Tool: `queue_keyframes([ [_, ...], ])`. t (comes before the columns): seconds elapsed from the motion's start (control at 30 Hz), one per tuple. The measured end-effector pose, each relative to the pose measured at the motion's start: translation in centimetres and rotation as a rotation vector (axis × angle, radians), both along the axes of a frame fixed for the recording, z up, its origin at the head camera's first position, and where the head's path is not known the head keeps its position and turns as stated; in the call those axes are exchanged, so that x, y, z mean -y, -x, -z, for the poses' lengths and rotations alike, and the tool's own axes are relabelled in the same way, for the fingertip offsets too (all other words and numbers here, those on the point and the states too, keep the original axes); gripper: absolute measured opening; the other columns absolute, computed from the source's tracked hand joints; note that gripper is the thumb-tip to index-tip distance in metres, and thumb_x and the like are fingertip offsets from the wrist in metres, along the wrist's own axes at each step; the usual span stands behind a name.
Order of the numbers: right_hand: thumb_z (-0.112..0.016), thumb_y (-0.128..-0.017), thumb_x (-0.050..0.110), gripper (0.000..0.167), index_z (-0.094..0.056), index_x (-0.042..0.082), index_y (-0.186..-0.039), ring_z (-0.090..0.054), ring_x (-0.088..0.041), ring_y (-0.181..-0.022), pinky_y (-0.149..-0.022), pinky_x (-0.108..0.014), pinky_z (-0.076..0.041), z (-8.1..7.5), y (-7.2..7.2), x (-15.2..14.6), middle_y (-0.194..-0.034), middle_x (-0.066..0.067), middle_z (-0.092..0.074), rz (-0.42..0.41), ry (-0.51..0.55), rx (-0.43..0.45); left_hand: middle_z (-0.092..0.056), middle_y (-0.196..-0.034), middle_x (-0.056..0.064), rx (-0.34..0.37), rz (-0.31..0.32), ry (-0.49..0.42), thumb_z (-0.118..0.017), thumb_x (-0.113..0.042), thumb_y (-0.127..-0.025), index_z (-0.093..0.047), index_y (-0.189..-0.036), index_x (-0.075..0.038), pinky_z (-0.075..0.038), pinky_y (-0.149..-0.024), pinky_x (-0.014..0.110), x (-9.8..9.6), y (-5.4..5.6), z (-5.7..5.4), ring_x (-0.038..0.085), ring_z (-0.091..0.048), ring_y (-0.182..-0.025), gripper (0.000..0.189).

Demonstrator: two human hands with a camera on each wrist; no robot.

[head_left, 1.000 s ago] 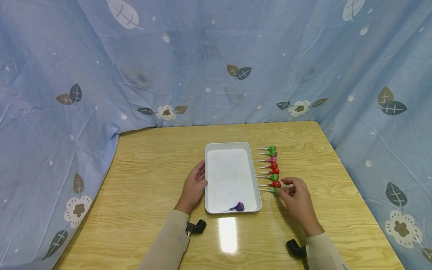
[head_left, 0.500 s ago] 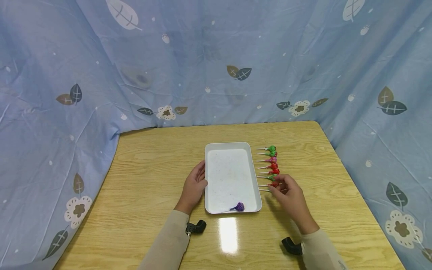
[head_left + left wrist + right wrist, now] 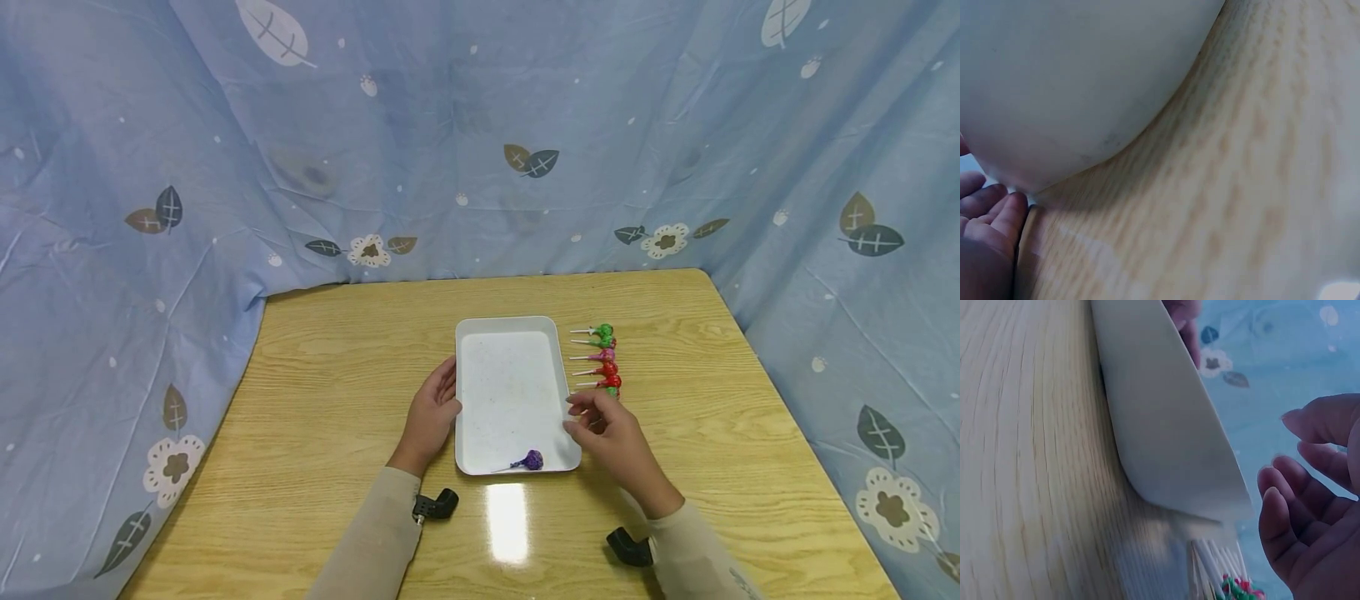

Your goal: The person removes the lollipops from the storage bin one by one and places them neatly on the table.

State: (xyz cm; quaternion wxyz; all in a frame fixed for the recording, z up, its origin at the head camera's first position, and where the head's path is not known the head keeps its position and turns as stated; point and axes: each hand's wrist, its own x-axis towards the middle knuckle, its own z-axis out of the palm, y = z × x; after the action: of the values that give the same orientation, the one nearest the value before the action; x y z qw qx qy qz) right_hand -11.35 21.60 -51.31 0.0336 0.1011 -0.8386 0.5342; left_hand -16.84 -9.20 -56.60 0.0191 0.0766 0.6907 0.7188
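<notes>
Lying along the left side of the white tray [image 3: 512, 387], my left hand [image 3: 432, 412] rests its fingers against the outer wall, with the thumb at the rim. In the left wrist view its fingers [image 3: 1009, 215] touch the tray near the table. My right hand [image 3: 617, 433] hovers by the tray's right rim, thumb and fingertips apart, holding nothing. A purple lollipop [image 3: 532, 459] lies inside the tray at the near end. To the right, a column of wrapped lollipops [image 3: 607, 367] in green, pink and red has sticks pointing left; my right hand covers the nearest ones.
The wooden table [image 3: 337, 367] extends on both sides of the tray. A blue patterned curtain [image 3: 420, 150] hangs along its back and sides. Black wrist cameras [image 3: 630, 547] are worn at both sleeves. Light glares on the tabletop before the tray.
My right hand has moved left, from the heads of the nearest lollipops over their sticks to the tray's right rim. The left hand and tray have stayed put.
</notes>
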Motion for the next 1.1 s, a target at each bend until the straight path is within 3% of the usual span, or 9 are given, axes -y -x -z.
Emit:
queue_keyframes([
  [0.3,-0.081,-0.094,-0.004,0.030,-0.071,-0.003,-0.122,-0.063,-0.018,-0.087,-0.075,-0.027,-0.059,-0.3,0.1,1.2,-0.103,-0.007,-0.070,-0.111,0.005,-0.018,-0.041,-0.167,0.025,-0.019,-0.004,0.010,-0.045,0.013,-0.093,-0.033,-0.167,0.006,-0.038,-0.123,0.040,-0.1,0.0,-0.1,0.035,-0.041,-0.154,0.075],
  [0.47,-0.081,-0.094,-0.003,0.030,-0.070,-0.005,-0.122,-0.064,-0.018,-0.086,-0.075,-0.028,-0.060,-0.2,0.5,1.8,-0.104,-0.013,-0.070,-0.173,-0.002,-0.013,-0.042,-0.167,0.021,-0.002,-0.011,0.009,-0.045,0.013,-0.093,-0.035,-0.167,0.004,-0.039,-0.122,0.034,-0.1,0.0,0.0,0.029,-0.043,-0.153,0.075],
  [0.63,-0.082,-0.095,0.000,0.028,-0.071,-0.002,-0.121,-0.064,-0.018,-0.086,-0.075,-0.029,-0.060,0.0,0.6,2.3,-0.103,-0.007,-0.070,-0.198,-0.019,-0.012,-0.043,-0.167,0.019,0.009,-0.013,0.009,-0.045,0.013,-0.093,-0.035,-0.167,0.002,-0.040,-0.121,0.031,-0.1,0.0,0.1,0.027,-0.043,-0.152,0.076],
  [1.1,-0.078,-0.101,0.013,0.031,-0.069,-0.001,-0.127,-0.067,-0.022,-0.094,-0.083,-0.034,-0.062,0.1,0.7,3.6,-0.110,-0.008,-0.069,-0.323,-0.034,0.118,-0.043,-0.167,0.019,0.011,-0.016,0.016,-0.046,0.013,-0.094,-0.036,-0.167,0.003,-0.040,-0.121,0.033,-0.1,-0.1,-0.1,0.028,-0.044,-0.152,0.074],
])
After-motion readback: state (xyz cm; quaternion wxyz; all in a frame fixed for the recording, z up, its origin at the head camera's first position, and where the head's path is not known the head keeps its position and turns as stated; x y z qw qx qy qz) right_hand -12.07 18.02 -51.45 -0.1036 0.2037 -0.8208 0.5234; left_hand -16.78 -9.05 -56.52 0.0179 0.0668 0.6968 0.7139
